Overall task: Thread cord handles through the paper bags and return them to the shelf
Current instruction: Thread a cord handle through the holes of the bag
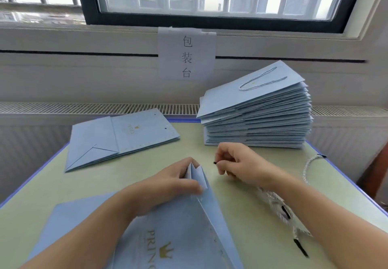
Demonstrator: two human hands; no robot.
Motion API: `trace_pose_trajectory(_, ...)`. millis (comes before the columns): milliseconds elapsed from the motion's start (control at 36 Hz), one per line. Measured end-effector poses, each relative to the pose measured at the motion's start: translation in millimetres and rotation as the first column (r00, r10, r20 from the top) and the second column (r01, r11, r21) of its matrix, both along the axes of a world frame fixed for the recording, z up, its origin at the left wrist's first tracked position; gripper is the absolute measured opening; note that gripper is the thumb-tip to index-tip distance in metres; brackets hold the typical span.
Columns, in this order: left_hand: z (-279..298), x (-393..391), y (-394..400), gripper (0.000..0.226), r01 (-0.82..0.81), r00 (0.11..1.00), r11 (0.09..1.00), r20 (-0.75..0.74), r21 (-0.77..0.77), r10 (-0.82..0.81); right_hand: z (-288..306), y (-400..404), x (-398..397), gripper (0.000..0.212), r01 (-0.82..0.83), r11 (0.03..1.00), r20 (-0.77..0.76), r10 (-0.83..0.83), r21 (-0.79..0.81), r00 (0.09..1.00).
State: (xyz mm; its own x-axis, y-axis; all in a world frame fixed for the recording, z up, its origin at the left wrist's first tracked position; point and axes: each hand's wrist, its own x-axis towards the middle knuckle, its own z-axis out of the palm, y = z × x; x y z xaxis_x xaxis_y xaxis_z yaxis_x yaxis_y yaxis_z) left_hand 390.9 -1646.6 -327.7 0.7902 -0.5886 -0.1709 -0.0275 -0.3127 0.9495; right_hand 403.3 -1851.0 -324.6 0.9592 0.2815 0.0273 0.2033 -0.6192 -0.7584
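Left hand (168,181) grip pinches paper bag (178,237) mouth edge; right hand (237,164) grip, just beside bag mouth, pinches cord (214,162) tip.

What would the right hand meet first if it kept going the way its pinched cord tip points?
Likely the raised corner of the bag that the left hand holds; the right hand points its cord tip leftward there, though depth is unclear.

bare forearms, hands (168,181), no sleeves
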Motion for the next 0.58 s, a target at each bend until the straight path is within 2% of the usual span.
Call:
trace_pose_trajectory(111, -1.4, 3.6, 5.1, 0.025, 0.013, 0.997, 0.999, -0.073, -0.047, -0.016, -10.3, 5.4, -7.8, 0.033, -0.110, 0.966, 0.084, 0.133, -0.234, 0.988)
trace_pose_trajectory(222, -3.0, 6.6, 8.3, 0.027, 0.017, 0.994, 0.997, -0.103, -0.082, -0.025, -7.3, 9.9, -17.3, 0.031, -0.232, 0.943, 0.022, 0.244, -0.238, 0.969)
trace_pose_trajectory(361, -5.7, 9.9, 8.1, 0.023, 0.008, 0.995, 0.994, -0.095, -0.107, -0.018, -8.0, 12.0, -23.9, 0.014, -0.241, 0.970, -0.091, 0.238, -0.018, 0.967)
trace_pose_trajectory(583, -7.2, 12.1, 10.6, 0.033, 0.013, 0.993, 0.994, -0.117, -0.107, -0.026, -3.5, 23.2, -34.8, 0.028, -0.217, 0.965, -0.111, 0.234, 0.147, 0.966)
